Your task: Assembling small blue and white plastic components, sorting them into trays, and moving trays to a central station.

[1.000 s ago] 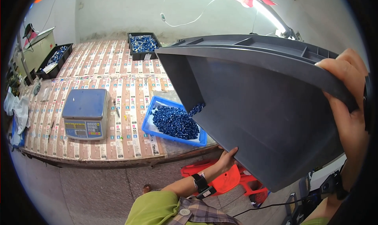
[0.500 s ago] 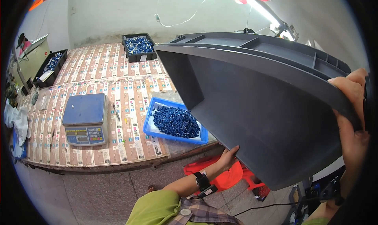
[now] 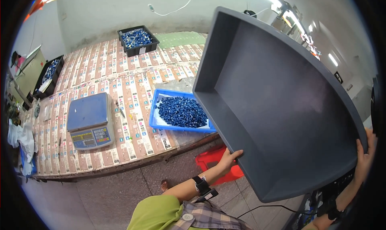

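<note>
A large dark grey plastic bin (image 3: 281, 105) hangs tilted in front of me, off the table, its hollow inside facing me. Nothing lies in the part of it that I see. My left hand (image 3: 229, 159) grips its lower left rim, thumb on the inner side. Over at the right edge, my right hand (image 3: 365, 151) is closed round the opposite rim. Just left of the bin, a shallow blue tray (image 3: 161, 124) stands on the table, with a heap of small dark blue pieces (image 3: 183, 111) on a white lining.
A weighing scale (image 3: 89, 119) stands left of the blue tray on the paper-covered table (image 3: 136, 147). Black crates (image 3: 138, 51) of blue pieces sit at the back and far left. Below the table edge is a red plastic stool (image 3: 217, 161). A black cable (image 3: 273, 206) runs near my waist.
The bin has turned and tipped so that its inside faces me more fully and its ribbed outer side is out of sight. My right hand has moved down with the rim.
</note>
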`<state>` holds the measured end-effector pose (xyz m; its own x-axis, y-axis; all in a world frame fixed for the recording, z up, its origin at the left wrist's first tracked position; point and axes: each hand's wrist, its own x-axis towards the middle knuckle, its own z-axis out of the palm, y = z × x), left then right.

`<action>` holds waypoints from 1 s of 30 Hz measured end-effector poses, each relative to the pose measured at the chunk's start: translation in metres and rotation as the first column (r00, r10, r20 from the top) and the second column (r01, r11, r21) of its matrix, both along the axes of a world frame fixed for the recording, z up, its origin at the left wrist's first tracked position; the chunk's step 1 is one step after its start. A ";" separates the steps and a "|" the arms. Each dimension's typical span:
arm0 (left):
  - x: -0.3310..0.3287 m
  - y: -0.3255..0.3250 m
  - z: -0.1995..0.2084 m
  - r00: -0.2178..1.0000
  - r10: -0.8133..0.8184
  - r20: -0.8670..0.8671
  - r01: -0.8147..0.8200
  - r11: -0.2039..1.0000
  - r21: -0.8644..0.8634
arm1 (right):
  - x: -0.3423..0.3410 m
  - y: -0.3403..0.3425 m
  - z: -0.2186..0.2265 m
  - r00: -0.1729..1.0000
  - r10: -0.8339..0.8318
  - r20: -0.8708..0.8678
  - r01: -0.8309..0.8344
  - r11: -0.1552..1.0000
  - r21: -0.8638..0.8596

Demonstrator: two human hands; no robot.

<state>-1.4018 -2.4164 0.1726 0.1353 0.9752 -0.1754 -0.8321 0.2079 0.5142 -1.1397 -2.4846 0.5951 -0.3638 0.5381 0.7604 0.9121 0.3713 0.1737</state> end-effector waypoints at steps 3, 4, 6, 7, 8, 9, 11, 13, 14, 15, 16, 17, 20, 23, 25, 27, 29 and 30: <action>0.011 -0.009 -0.002 0.996 -0.007 -0.088 0.005 1.000 -0.030 | 0.060 0.002 -0.043 0.951 0.030 -0.308 -0.061 0.994 -0.092; 0.020 -0.011 -0.012 0.999 0.034 0.013 -0.034 0.999 0.035 | 0.068 -0.005 -0.057 0.932 -0.009 -0.363 -0.053 0.986 -0.160; 0.032 -0.025 -0.006 0.995 0.092 -0.040 -0.092 0.996 0.005 | 0.105 -0.005 -0.101 0.880 -0.098 -0.465 -0.028 0.967 -0.255; 0.040 -0.033 0.006 0.992 0.090 -0.084 -0.091 0.996 -0.016 | 0.128 -0.013 -0.118 0.855 -0.153 -0.496 0.017 0.963 -0.267; 0.051 -0.031 -0.009 0.986 0.036 -0.162 -0.038 0.999 -0.013 | 0.148 -0.028 -0.129 0.835 -0.237 -0.497 0.095 0.951 -0.293; 0.066 -0.028 -0.028 0.970 -0.022 -0.243 0.021 1.000 -0.009 | 0.169 -0.041 -0.145 0.802 -0.324 -0.501 0.176 0.931 -0.320; 0.101 -0.032 -0.016 0.931 -0.104 -0.350 0.092 0.994 -0.051 | 0.213 -0.067 -0.188 0.709 -0.470 -0.525 0.315 0.878 -0.360; 0.120 -0.033 -0.039 0.914 -0.097 -0.394 0.105 0.995 -0.001 | 0.246 -0.078 -0.238 0.603 -0.506 -0.617 0.331 0.862 -0.384; 0.137 -0.039 -0.022 0.893 -0.159 -0.421 0.150 0.987 -0.055 | 0.280 -0.087 -0.274 0.509 -0.566 -0.649 0.331 0.824 -0.459; 0.144 -0.032 -0.048 0.862 -0.150 -0.485 0.156 0.987 -0.029 | 0.296 -0.103 -0.300 0.510 -0.612 -0.604 0.379 0.791 -0.480; 0.162 -0.033 -0.046 0.821 -0.195 -0.537 0.199 0.979 -0.051 | 0.313 -0.120 -0.329 0.403 -0.686 -0.605 0.388 0.727 -0.566; 0.180 -0.032 -0.044 0.772 -0.242 -0.588 0.248 0.966 -0.072 | 0.331 -0.147 -0.357 0.323 -0.765 -0.558 0.381 0.644 -0.663; 0.209 -0.011 -0.087 0.551 -0.439 -0.710 0.471 0.866 -0.169 | 0.362 -0.217 -0.439 0.240 -0.937 -0.253 0.261 0.313 -0.913; 0.247 0.013 -0.103 0.234 -0.573 -0.786 0.622 0.710 -0.332 | 0.347 -0.281 -0.518 0.122 -0.989 -0.081 0.015 0.084 -0.996; 0.280 0.018 -0.121 0.082 -0.589 -0.804 0.653 0.641 -0.403 | 0.329 -0.328 -0.562 0.056 -0.997 -0.053 -0.126 0.046 -0.991; 0.310 0.024 -0.142 -0.121 -0.590 -0.798 0.697 0.522 -0.492 | 0.292 -0.370 -0.591 -0.093 -0.986 -0.137 -0.298 0.159 -0.941; 0.341 0.023 -0.162 -0.289 -0.558 -0.778 0.717 0.411 -0.562 | 0.245 -0.404 -0.622 -0.259 -0.950 -0.176 -0.269 0.246 -0.931; 0.355 0.019 -0.172 -0.377 -0.536 -0.755 0.706 0.362 -0.609 | 0.224 -0.417 -0.635 -0.318 -0.928 -0.195 -0.264 0.285 -0.921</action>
